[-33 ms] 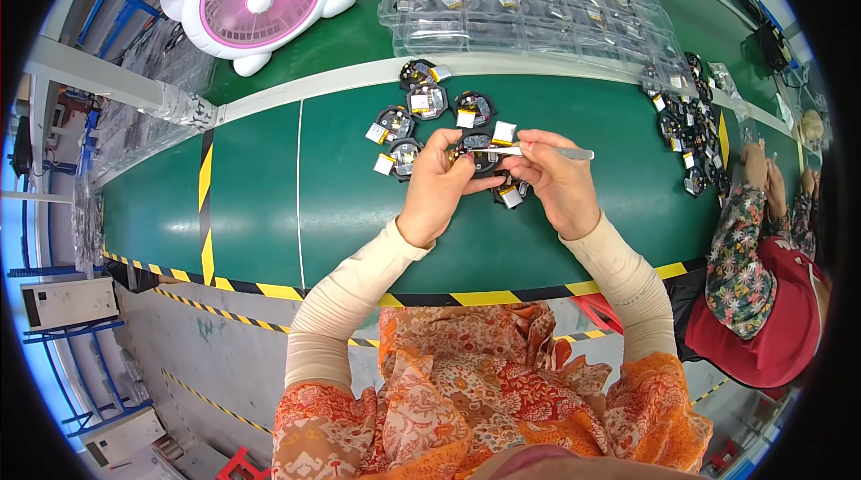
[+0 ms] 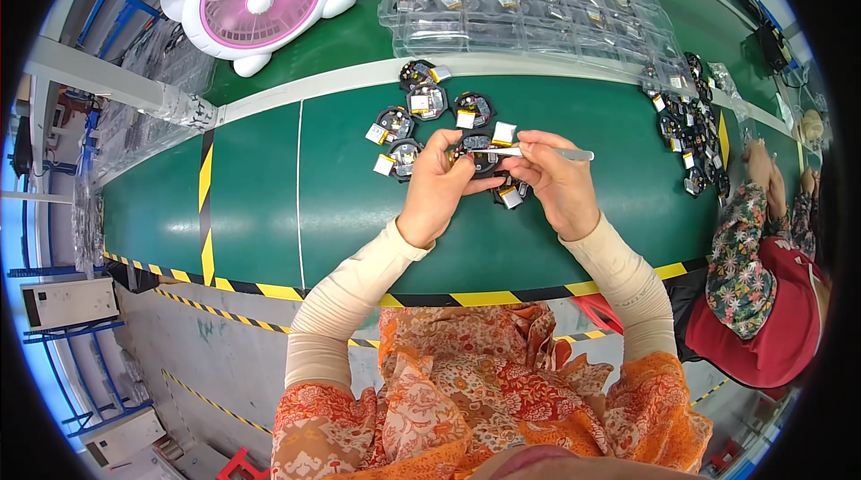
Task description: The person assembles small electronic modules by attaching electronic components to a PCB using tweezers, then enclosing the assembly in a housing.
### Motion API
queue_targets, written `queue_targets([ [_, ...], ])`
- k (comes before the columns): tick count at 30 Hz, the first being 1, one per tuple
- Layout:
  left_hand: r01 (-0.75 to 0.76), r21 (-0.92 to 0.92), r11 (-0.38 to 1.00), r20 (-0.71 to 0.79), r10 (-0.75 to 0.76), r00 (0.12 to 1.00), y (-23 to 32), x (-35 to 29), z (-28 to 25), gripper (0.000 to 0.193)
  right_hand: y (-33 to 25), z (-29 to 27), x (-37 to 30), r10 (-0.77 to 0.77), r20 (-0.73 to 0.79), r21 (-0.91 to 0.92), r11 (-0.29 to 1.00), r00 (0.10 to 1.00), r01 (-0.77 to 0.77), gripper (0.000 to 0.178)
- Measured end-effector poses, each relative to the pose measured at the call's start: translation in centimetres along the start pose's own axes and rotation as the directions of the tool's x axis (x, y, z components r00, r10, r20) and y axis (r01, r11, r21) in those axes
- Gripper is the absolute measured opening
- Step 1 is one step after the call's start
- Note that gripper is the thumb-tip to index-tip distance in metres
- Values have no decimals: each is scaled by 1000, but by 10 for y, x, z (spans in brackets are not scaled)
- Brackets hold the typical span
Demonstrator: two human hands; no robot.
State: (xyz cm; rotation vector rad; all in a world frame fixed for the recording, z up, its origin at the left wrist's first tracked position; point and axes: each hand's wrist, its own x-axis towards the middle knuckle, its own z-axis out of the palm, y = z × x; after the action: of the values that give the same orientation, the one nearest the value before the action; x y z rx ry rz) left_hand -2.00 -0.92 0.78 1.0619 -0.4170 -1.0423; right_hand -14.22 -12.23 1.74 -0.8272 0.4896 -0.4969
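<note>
My left hand (image 2: 437,184) grips the edge of a round black electronic module (image 2: 480,160), its fingers closed around the near left side. A silver battery pouch (image 2: 504,132) sticks out at that module's upper right. In a pinch, my right hand (image 2: 560,177) holds silver tweezers (image 2: 574,154), whose thin tip lies over the module near my left thumb. Exactly what the tip touches is too small to make out. Close to my right fingers lies another module with a battery (image 2: 510,197), partly covered. Several similar modules (image 2: 395,124) rest to the left and beyond.
A clear plastic compartment tray (image 2: 529,9) filled with parts stands past the white rail (image 2: 359,78). At the far left is a white and pink fan (image 2: 260,1). More modules (image 2: 686,135) are piled on the right, near a co-worker's hands (image 2: 762,175). Striped tape (image 2: 484,298) marks the green table's near edge.
</note>
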Motion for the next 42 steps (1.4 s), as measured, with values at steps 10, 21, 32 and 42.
queue_targets([
  [10, 20, -99, 995, 34, -17, 999, 6, 0, 1, 23, 3, 1, -2, -115, 54, -49, 992, 992, 117, 19],
  [21, 4, -109, 994, 43, 1, 999, 8, -1, 1, 23, 4, 5, -4, -124, 22, -64, 990, 992, 125, 18],
  [32, -7, -78, 997, 25, 9, 1000, 3, -1, 0, 24, 6, 5, -5, -101, -3, -46, 994, 995, 101, 18],
  [42, -22, -59, 998, 17, 23, 1000, 2, 1, 0, 23, 6, 5, -5, -55, -32, 4, 998, 998, 55, 19],
])
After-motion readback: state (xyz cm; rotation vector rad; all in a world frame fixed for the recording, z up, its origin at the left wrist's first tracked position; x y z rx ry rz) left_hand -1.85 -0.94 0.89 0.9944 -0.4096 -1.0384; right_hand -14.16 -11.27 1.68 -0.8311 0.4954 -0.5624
